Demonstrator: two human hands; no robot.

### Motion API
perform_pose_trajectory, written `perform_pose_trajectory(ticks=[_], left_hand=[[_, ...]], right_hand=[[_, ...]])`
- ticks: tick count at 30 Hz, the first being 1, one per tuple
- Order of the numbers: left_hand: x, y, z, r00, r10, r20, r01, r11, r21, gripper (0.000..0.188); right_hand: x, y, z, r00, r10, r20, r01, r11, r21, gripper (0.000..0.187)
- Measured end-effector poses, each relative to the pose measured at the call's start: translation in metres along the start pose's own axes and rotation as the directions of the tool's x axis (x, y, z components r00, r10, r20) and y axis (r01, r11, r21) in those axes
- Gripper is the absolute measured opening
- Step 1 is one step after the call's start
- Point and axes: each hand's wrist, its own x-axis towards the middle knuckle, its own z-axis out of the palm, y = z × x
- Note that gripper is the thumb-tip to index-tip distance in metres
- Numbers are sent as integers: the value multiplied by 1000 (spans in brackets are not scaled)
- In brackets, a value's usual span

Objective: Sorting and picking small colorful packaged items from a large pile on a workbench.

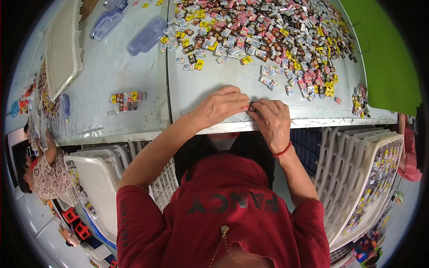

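Observation:
Near the front edge of the white table (192, 82), my left hand (218, 108) and my right hand (273, 121) meet with fingertips almost touching. Both are closed in a pinch around small dark and pink pieces (252, 107), which look like tiny printed plastic blocks; fingers cover much of them. A red bracelet (282, 150) circles my right wrist. Beyond my hands spreads a large heap of similar little blocks (263, 33) in white, pink, yellow and dark brown. Farther left, several blocks sit packed together in a neat cluster (127, 101).
Two translucent purple plastic holders (147, 35) (108, 21) lie at the back left, near a white tray (65, 49). Stacked white crates (342, 178) (96, 183) stand below the table on both sides. A green panel (389, 53) borders the right. Other people (49, 176) (409, 154) are at the far left and right.

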Motion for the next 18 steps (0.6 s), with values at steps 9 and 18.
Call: perform_pose_trajectory(ticks=[9, 18], left_hand=[[-11, 2, -2, 1000, -4, 27, 3, 999, 48, 30], [-15, 28, -23, 933, -262, 245, 164, 919, 360, 81]], right_hand=[[-25, -13, 16, 998, -65, -5, 63, 981, -183, 40], [-3, -5, 22, 986, -136, 96, 146, 984, -98, 56]])
